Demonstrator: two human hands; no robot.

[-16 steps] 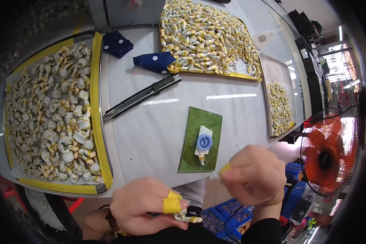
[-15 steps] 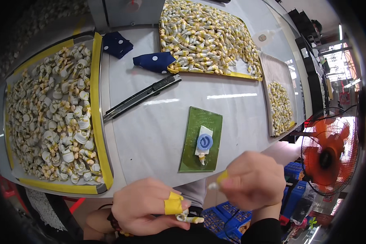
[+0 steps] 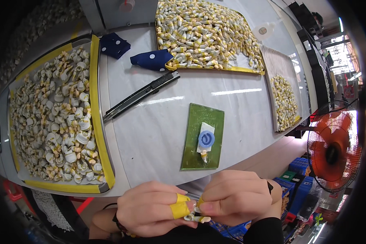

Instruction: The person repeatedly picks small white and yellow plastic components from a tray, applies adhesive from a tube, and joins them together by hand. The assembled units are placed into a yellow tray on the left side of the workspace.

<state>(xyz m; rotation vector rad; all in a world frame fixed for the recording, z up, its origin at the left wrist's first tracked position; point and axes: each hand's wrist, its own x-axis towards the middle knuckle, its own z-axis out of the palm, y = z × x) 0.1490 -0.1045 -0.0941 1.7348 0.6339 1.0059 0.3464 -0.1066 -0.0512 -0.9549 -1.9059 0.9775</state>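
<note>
My left hand [image 3: 150, 207], yellow tape round a finger, is closed on a small white figurine part [image 3: 198, 218] with yellow bands and a peach tip. My right hand [image 3: 238, 197] meets it at the near table edge, thumb and finger pinched at the part. Whatever lies between those right fingertips is hidden. Just beyond the hands, a green board [image 3: 191, 152] lies on the table. On it are a white pad [image 3: 204, 127], a round blue mould [image 3: 206, 139] and a small white, yellow and peach piece [image 3: 204, 155].
A yellow-taped tray [image 3: 97, 101] of white figurine parts stands at the left. Another tray [image 3: 215, 70] of small cone-shaped pieces is at the back, with a smaller one [image 3: 268, 89] at the right. A box cutter [image 3: 142, 95], dark blue cloths [image 3: 152, 60] and an orange fan [image 3: 333, 150] are also in view.
My right hand has come left and down to the part in my left hand. A small white bit seen at its fingertips before is now hidden. The view has shifted slightly.
</note>
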